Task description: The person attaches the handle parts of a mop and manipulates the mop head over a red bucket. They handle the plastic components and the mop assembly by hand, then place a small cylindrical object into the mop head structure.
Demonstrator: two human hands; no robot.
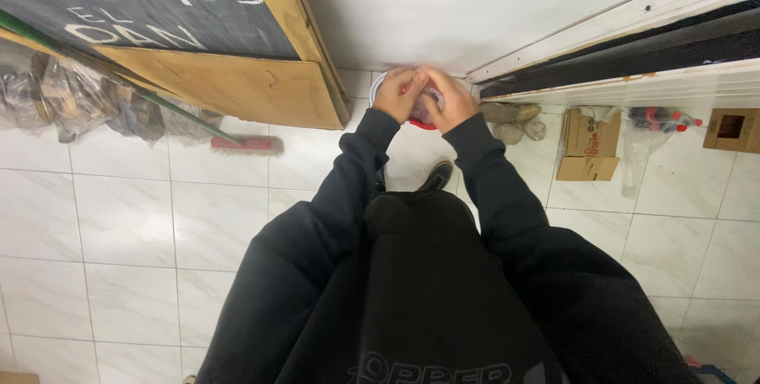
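**Both hands wrapped round a small red-and-white thing by the wall**

My left hand and my right hand are pressed together out in front of me, fingers curled and clenched around a small red-and-white object. Only a sliver of red and a bit of pale rim show between and below my palms, so I cannot tell exactly what it is. It sits up in my hands, above the floor, close to the foot of the white wall. My black sleeves run down from both wrists, and one black shoe shows on the white tiled floor just beneath my hands.

To my left a chalkboard in a wooden frame leans against the wall, with a red-headed broom resting on the tiles near its lower edge and some clear plastic bags bunched further left. To my right lie a few brown stones, then a small cardboard box, a pack of red-capped bottles and another box, well apart from my hands.
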